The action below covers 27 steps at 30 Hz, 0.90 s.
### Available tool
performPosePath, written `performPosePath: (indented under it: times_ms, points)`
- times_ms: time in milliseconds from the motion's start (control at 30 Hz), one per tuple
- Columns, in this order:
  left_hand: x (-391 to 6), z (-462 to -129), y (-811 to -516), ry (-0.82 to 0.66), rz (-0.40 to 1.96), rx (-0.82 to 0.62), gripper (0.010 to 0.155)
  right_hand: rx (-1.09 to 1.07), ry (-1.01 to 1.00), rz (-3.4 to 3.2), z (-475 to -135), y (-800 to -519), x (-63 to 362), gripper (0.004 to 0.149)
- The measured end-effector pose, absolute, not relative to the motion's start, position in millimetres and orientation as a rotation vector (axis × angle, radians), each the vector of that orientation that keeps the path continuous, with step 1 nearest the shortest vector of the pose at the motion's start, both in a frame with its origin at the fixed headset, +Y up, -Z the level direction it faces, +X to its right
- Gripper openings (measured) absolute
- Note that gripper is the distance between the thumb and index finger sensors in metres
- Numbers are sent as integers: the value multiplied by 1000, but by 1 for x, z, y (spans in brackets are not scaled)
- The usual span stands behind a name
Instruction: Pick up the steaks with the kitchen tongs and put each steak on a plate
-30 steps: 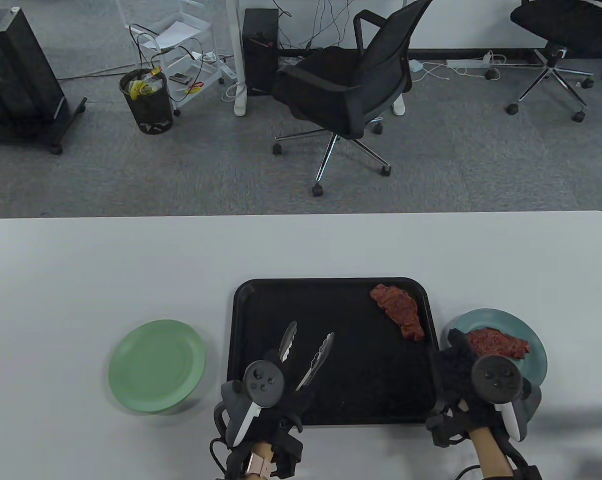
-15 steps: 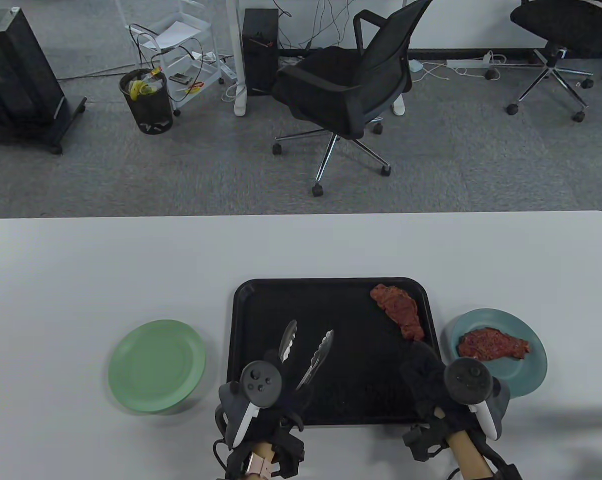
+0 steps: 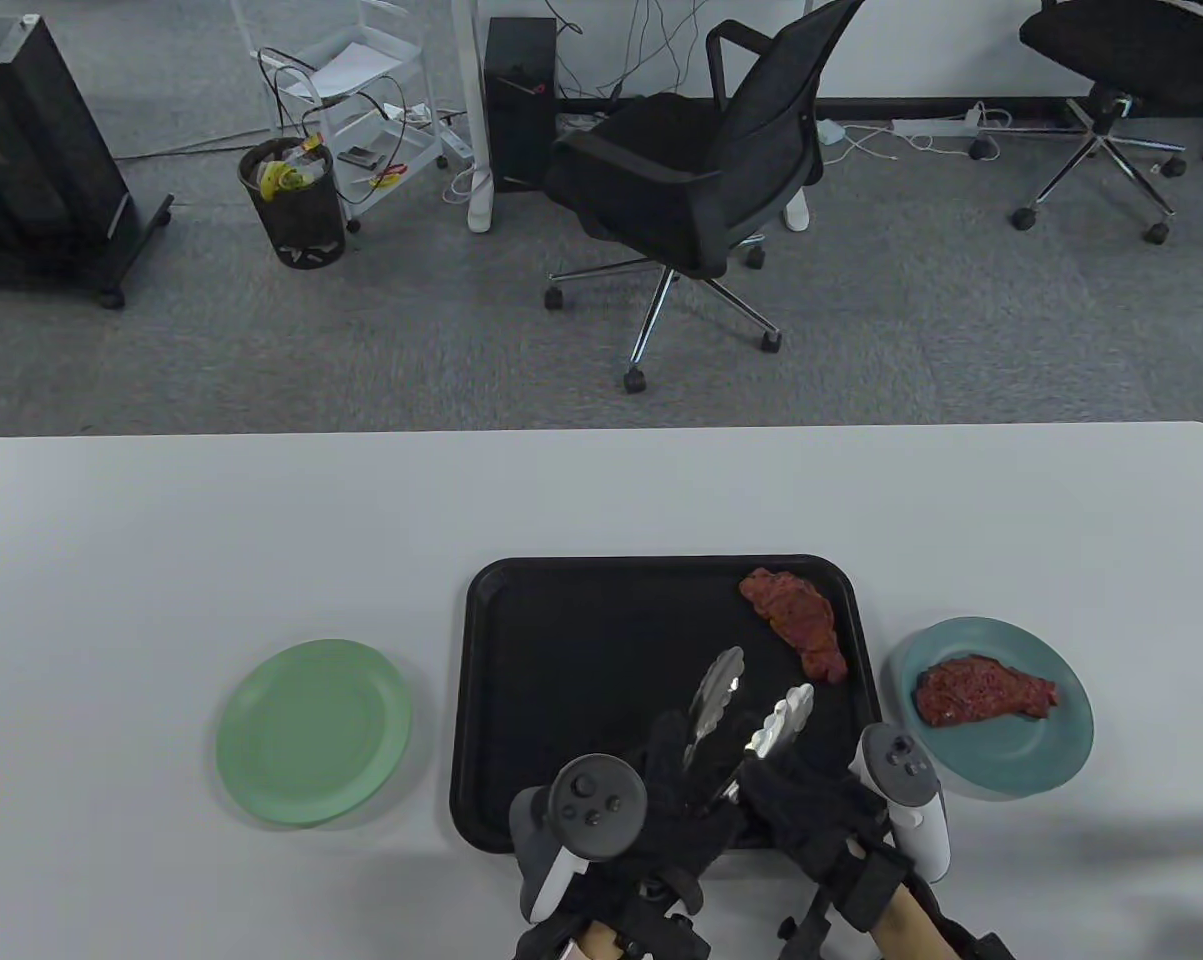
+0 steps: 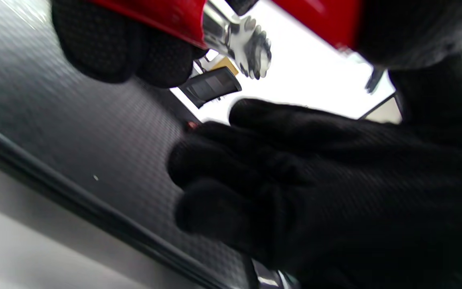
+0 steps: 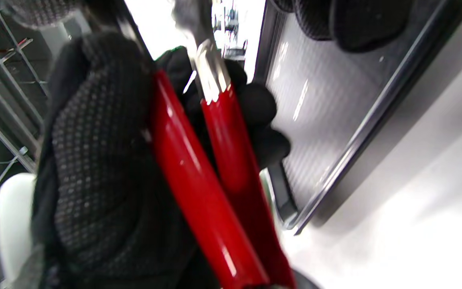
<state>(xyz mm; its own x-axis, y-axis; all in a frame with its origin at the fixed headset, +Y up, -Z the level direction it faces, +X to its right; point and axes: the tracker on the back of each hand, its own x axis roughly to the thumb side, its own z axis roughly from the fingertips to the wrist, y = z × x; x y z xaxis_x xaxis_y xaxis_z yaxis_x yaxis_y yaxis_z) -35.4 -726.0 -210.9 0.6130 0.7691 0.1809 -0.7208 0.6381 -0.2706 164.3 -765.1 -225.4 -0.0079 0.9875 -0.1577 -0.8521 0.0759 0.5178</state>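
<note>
Metal tongs (image 3: pixel 713 700) with red handles (image 5: pixel 215 168) hang over the black tray (image 3: pixel 561 650), jaws apart and pointing toward the far right. My left hand (image 3: pixel 676 800) grips the handles. My right hand (image 3: pixel 811 815) sits close against them on the right. Its fingertips (image 5: pixel 347 24) hang loosely curled over the tray and hold nothing. One raw steak (image 3: pixel 796 622) lies in the tray's far right corner. A second steak (image 3: pixel 981 690) lies on the blue plate (image 3: pixel 1061 740) right of the tray. The green plate (image 3: pixel 311 732) left of the tray holds nothing.
The white table (image 3: pixel 601 490) stretches wide behind the tray. An office chair (image 3: pixel 701 170) stands on the carpet beyond its far edge. The tray's near rim (image 4: pixel 74 200) runs just below my hands.
My left hand carried the tongs rightward across the tray. My right hand left the blue plate and moved left to meet the handles.
</note>
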Motion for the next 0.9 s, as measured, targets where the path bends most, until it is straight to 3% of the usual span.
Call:
performPosePath:
  times_ms: [267, 567, 733, 900]
  points:
    - [-27, -211, -731, -388, 943, -227, 94, 351, 650, 1385, -223, -772, 159, 111]
    - [-25, -212, -729, -427, 1005, -277, 82, 262, 587, 1244, -225, -779, 164, 96]
    - [-32, -211, -718, -399, 980, -163, 77, 261, 540, 1240, -228, -774, 170, 89]
    - [-61, -218, -707, -260, 984, -25, 77, 249, 411, 1489, -231, -756, 184, 90]
